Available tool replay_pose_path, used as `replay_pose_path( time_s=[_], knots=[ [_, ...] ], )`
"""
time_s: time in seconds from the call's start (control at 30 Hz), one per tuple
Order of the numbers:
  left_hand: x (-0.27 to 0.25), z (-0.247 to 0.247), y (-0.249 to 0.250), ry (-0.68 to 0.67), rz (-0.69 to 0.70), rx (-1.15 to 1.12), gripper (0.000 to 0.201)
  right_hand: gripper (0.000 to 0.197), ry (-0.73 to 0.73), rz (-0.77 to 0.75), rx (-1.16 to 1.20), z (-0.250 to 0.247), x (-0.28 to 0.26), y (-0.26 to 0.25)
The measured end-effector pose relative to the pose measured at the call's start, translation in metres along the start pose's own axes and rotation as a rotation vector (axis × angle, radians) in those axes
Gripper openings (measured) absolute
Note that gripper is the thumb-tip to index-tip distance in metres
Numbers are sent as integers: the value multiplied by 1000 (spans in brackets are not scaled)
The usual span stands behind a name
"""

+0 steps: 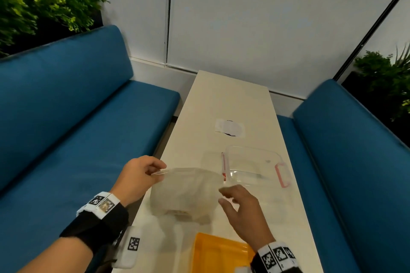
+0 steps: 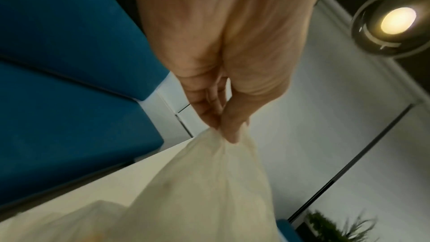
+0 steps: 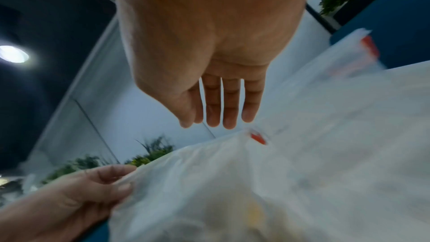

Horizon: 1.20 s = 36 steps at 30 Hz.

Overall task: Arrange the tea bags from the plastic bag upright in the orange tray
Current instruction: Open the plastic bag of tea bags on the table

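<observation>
On my left I see a long blue upholstered bench (image 1: 73,104) with green foliage (image 1: 37,0) behind it. My left hand (image 1: 135,178) pinches the rim of the translucent plastic bag (image 1: 186,193), which sags onto the narrow cream tabletop (image 1: 224,99); its contents are blurred. The orange plastic tray (image 1: 218,252) sits at the near edge. My right hand (image 1: 243,210) hovers just beside the bag with fingers straight, holding nothing. A clear lidded container (image 1: 255,166) lies beyond, then another blue bench (image 1: 346,157).
</observation>
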State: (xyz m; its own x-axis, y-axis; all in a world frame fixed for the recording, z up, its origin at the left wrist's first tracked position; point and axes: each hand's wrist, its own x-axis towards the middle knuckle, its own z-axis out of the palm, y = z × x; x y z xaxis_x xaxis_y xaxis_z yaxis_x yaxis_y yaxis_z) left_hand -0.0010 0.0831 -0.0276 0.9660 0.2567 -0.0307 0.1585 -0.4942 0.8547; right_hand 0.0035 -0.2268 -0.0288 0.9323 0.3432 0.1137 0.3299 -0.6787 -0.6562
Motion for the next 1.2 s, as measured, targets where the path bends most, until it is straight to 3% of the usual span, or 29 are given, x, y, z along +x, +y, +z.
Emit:
replay_pose_path(
  time_s=[0.07,0.23,0.37,0.67,0.8,1.03,1.17,1.2],
  knots=[
    [-15,-8,10,-2,60,-128,26,24,17,-109,17,-6,17,-31],
    [-41,-21,13,-41,190,-263,24,39,-98,-303,-134,7,51,-86],
    [-55,-26,8,4,182,-321,21,23,-149,-355,-109,24,54,-103],
    [-66,-29,2,81,241,-287,18,17,-173,-441,-202,36,54,-117],
    [-63,-31,0,97,208,-372,26,15,-153,-372,-270,13,45,-94],
    [-67,-32,-4,78,144,-385,27,6,-33,-89,-322,-44,9,-12],
    [-73,-32,4,53,107,-373,27,5,-54,78,-207,-53,-5,-8],
    [-75,-32,8,37,100,-370,23,13,-48,121,-115,-51,-6,-13]
  ],
)
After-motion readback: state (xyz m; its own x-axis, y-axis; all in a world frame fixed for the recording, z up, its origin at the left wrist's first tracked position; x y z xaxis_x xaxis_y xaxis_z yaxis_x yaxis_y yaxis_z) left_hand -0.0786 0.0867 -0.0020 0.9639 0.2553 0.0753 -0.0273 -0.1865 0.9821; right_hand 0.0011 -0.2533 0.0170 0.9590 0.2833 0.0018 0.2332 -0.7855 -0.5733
